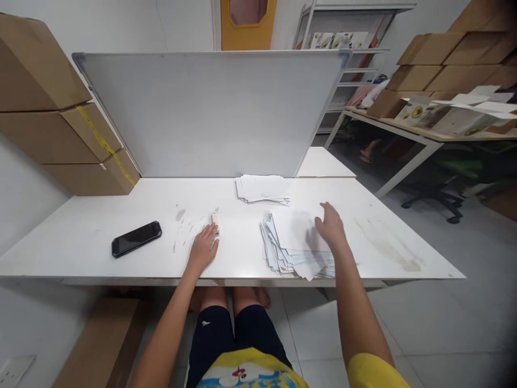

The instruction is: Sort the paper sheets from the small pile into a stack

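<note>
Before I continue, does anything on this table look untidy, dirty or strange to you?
Yes. The nearer paper pile by the right hand is askew, its sheets fanned unevenly. The table also looks dirty: a brownish smear at right, greyish marks near the left hand.

- A whiteboard [214,113] stands along the back edge of my white desk [238,258].
- Brown cardboard boxes [84,175] are stacked at the desk's back left corner.
- Behind the whiteboard I see a white wall [186,24] and a yellow door [248,39] with a window [247,11].
- Beyond my right edge: a shelf [365,7], a second table [404,129], a wheeled chair [460,166], pale tiled floor [444,323].
</note>
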Demonstrator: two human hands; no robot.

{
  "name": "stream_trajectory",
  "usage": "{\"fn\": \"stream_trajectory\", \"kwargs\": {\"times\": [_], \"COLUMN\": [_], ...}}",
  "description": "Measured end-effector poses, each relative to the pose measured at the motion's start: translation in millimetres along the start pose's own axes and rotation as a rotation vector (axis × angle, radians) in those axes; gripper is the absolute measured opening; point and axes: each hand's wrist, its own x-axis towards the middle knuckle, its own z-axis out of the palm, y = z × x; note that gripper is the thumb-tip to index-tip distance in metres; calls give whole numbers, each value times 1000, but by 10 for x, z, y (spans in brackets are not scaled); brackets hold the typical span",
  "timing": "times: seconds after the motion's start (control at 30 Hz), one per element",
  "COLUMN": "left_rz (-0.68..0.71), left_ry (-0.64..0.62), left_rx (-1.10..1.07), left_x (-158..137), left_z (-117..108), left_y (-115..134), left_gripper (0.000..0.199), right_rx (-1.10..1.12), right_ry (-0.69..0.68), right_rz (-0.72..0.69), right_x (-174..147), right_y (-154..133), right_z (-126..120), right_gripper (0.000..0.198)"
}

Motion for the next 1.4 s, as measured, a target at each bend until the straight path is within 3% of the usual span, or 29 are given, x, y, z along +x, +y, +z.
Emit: {"fn": "stream_trajectory", "kwargs": {"times": [0.1, 0.3, 0.47, 0.63, 0.73, 0.8, 0.93, 1.03, 1.1, 1.27, 1.4], "left_rz": [6, 15, 1, -10, -3, 4, 20, -97, -210, -329, -439], "left_ry": [10, 6, -4, 26, 54, 78, 131, 204, 254, 287, 426], "left_rx": [-13, -38, -41, -57, -50, -37, -86, -270, -465, -981, -1028], "left_x": [-5, -16, -14, 24, 44, 47, 17, -22, -49, -135, -211], "left_z": [-6, 2, 5, -67, -97, -118, -173, -200, -209, -297, -426], "left_y": [-7, -30, -22, 39, 57, 67, 157, 352, 527, 843, 777], "left_gripper": [48, 48, 48, 47, 46, 46, 51, 69, 76, 58, 53], "right_rx": [33, -53, -57, -12, 2, 110, 653, 1017, 1222, 1600, 1729], "right_ry": [-90, -401, -499, -454, -358, -216, 120, 249, 278, 191, 170], "right_rz": [-107, -291, -358, -336, -293, -270, -216, -11, 139, 440, 600], "right_x": [337, 1041, 1355, 1348, 1206, 1046, 527, -20, -411, -1190, -1365], "right_y": [-444, -1291, -1411, -1346, -1358, -1377, -1428, -1543, -1688, -2103, -2143], "right_z": [189, 747, 938, 810, 612, 429, 34, -129, -123, 138, 283], "right_gripper": [59, 59, 31, 26, 31, 34, 28, 28, 28, 20, 25]}}
